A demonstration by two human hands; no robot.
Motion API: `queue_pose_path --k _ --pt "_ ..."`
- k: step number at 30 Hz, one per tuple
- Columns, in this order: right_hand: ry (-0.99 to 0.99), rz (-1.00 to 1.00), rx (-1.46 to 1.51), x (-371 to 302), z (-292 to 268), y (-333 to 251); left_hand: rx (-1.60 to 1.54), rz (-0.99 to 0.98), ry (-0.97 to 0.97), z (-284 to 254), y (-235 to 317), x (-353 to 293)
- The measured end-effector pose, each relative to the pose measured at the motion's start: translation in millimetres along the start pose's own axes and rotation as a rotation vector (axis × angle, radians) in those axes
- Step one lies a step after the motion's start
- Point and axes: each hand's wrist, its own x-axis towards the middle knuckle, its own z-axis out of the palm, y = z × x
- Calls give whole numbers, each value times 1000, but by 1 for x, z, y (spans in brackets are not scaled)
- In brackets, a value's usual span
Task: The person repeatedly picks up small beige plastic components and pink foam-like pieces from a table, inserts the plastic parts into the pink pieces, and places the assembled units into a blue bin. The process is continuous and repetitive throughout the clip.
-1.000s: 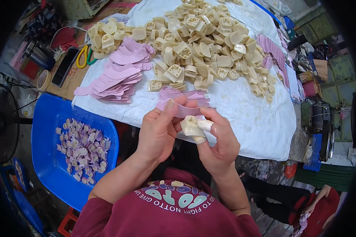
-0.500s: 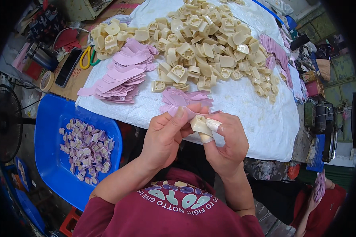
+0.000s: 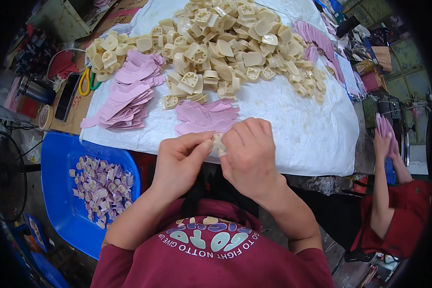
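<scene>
Between my hands, at the near edge of the cloth-covered table, is a small cream plastic shoe heel (image 3: 218,142), mostly covered by my fingers. My left hand (image 3: 183,158) pinches its left side with thumb and fingertips. My right hand (image 3: 251,156) is closed round it from the right, knuckles up. Whether a pink strip lies against the heel is hidden. Just beyond my hands sits a small stack of pink strips (image 3: 205,115). Farther left lies a taller stack of pink strips (image 3: 128,93). A big pile of cream heels (image 3: 225,48) spreads behind them.
A blue tub (image 3: 62,192) at my left holds several pink-wrapped pieces (image 3: 101,187). Scissors (image 3: 84,81), a phone (image 3: 67,97), a tape roll (image 3: 45,117) and a flask (image 3: 36,90) lie far left. At right, a co-worker's hands hold pink strips (image 3: 388,128). A fan (image 3: 7,168) stands left.
My right hand has turned over the heel, hiding its taped finger; the pink strip at my left fingers no longer shows. The view has shifted, and the co-worker's hands have moved up.
</scene>
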Motion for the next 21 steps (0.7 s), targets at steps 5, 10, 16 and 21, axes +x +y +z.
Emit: queue_pose_path --k 5,10,16,21 --pt "5 6 115 -10 -3 15 -93 -257 -196 -19 -2 18" --pt "36 -58 205 -12 -5 18 -285 -273 -316 -18 8 27" --pt "-39 75 312 -19 7 17 -22 -205 -515 -23 1 43" --pt "3 610 855 -31 11 14 -445 -130 -375 -20 -12 33"
